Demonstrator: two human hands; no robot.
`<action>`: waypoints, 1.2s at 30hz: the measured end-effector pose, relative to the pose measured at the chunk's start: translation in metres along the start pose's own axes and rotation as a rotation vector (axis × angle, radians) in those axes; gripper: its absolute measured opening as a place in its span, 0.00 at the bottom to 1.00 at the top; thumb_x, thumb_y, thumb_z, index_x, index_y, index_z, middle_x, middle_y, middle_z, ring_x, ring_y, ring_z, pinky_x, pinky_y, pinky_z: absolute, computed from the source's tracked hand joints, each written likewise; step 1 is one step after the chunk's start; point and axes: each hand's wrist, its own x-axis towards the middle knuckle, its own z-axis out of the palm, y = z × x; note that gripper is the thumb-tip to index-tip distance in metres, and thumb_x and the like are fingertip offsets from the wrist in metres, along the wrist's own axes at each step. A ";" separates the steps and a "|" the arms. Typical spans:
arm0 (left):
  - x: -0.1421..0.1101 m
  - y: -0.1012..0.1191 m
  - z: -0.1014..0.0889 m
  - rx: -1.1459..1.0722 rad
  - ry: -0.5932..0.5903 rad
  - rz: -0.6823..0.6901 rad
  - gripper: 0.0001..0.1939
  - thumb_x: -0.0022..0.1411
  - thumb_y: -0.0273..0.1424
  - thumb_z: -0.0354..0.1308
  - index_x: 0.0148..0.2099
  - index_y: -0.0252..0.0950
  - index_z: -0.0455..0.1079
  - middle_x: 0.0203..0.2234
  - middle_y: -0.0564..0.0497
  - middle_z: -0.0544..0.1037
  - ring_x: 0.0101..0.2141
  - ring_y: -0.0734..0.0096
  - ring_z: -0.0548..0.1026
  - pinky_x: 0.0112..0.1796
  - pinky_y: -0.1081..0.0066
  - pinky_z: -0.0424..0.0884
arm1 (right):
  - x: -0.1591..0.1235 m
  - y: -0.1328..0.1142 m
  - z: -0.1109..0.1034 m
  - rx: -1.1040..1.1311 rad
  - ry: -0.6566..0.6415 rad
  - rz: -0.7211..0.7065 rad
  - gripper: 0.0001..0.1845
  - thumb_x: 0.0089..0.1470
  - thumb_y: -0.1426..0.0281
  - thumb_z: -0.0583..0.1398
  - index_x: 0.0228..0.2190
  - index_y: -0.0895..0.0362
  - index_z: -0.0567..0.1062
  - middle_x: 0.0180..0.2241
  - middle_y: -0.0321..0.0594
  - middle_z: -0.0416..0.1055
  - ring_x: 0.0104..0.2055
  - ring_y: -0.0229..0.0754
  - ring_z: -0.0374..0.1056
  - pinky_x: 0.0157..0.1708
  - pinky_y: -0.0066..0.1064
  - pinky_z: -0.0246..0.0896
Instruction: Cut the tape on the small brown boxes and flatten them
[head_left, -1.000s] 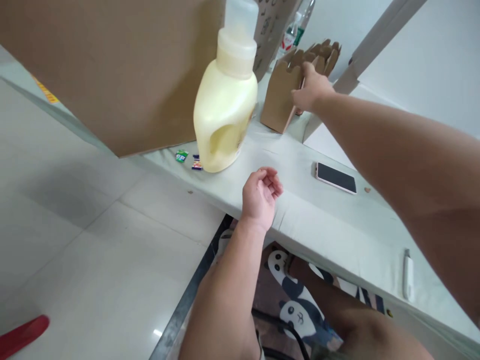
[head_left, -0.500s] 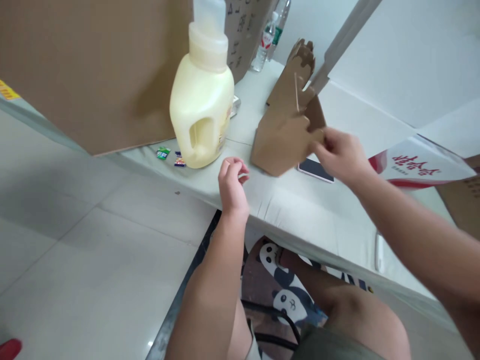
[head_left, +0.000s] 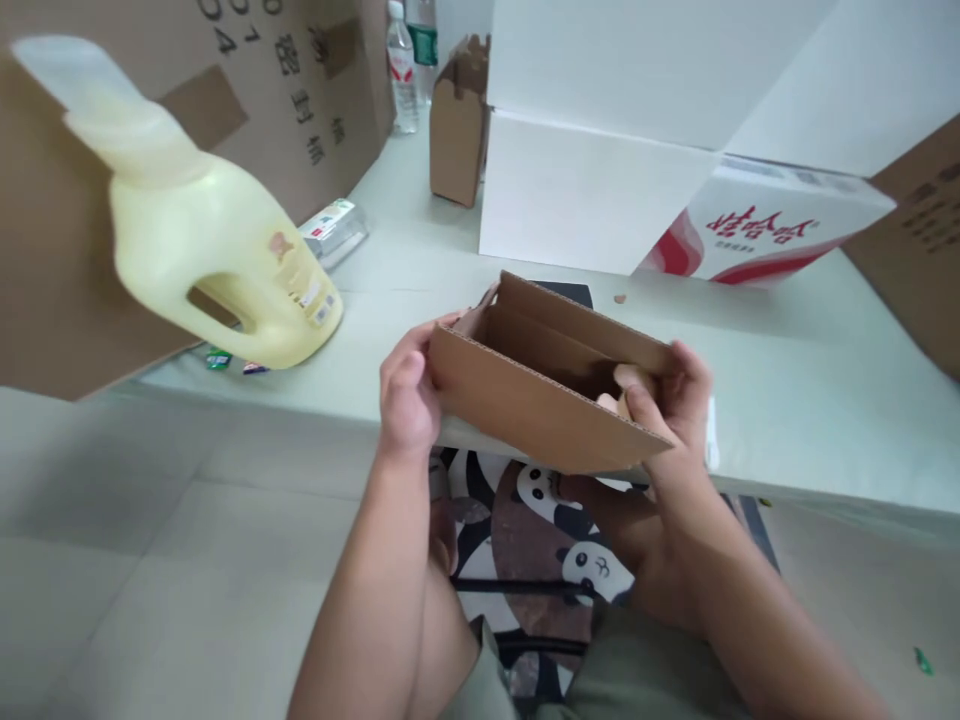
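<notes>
An open brown cardboard box (head_left: 540, 410) is held between my two hands, tilted over the table's near edge. My left hand (head_left: 410, 390) grips its left end, fingers behind and thumb toward me. On the right end my right hand (head_left: 667, 405) is closed round the cardboard, with the thumb reaching inside past a small flap. The box's inside is dark, and its bottom is partly hidden. Behind it a dark flat object (head_left: 564, 293), partly covered by the box, lies on the table.
A yellow jug-shaped bottle (head_left: 172, 240) stands left, before a large carton (head_left: 300, 60). Farther back are water bottles (head_left: 403, 75), another brown cardboard box (head_left: 455, 130) and white panels (head_left: 585, 190). A red-and-white box (head_left: 772, 225) lies right. A clear package (head_left: 337, 235) sits behind the jug.
My right hand has brought a cardboard box from the back of the table toward me. My left hand has taken hold of its other end. The view has turned to the right.
</notes>
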 end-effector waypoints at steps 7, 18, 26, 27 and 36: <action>-0.002 -0.010 0.008 0.301 0.004 0.103 0.22 0.58 0.52 0.61 0.21 0.43 0.73 0.21 0.49 0.76 0.44 0.54 0.81 0.61 0.53 0.70 | -0.005 0.003 0.002 0.199 0.121 0.116 0.23 0.63 0.61 0.61 0.57 0.37 0.66 0.49 0.38 0.73 0.48 0.47 0.74 0.49 0.44 0.73; 0.004 -0.035 0.034 0.279 -0.003 0.177 0.21 0.54 0.34 0.76 0.49 0.48 0.77 0.42 0.58 0.83 0.46 0.71 0.78 0.52 0.70 0.71 | -0.017 0.016 -0.017 0.405 0.088 0.039 0.16 0.66 0.55 0.55 0.38 0.45 0.82 0.50 0.42 0.76 0.56 0.54 0.72 0.59 0.56 0.67; 0.018 -0.036 0.010 0.643 -0.171 0.291 0.09 0.61 0.34 0.64 0.41 0.42 0.85 0.43 0.53 0.87 0.49 0.57 0.80 0.60 0.54 0.69 | -0.008 0.016 -0.021 0.429 0.058 0.033 0.14 0.64 0.57 0.57 0.40 0.45 0.81 0.51 0.41 0.76 0.56 0.53 0.72 0.59 0.54 0.67; 0.019 -0.036 0.009 0.653 -0.141 0.290 0.09 0.59 0.34 0.64 0.40 0.42 0.85 0.42 0.53 0.87 0.49 0.56 0.80 0.60 0.53 0.69 | -0.007 0.020 -0.023 0.465 0.063 0.030 0.15 0.64 0.55 0.57 0.45 0.44 0.80 0.52 0.40 0.75 0.56 0.53 0.72 0.58 0.53 0.67; 0.025 -0.031 0.020 0.534 0.185 0.129 0.12 0.60 0.34 0.57 0.40 0.36 0.80 0.33 0.51 0.83 0.42 0.60 0.80 0.47 0.59 0.76 | -0.007 0.040 -0.020 0.347 -0.207 0.431 0.27 0.66 0.48 0.52 0.54 0.52 0.74 0.53 0.46 0.76 0.54 0.52 0.73 0.57 0.51 0.69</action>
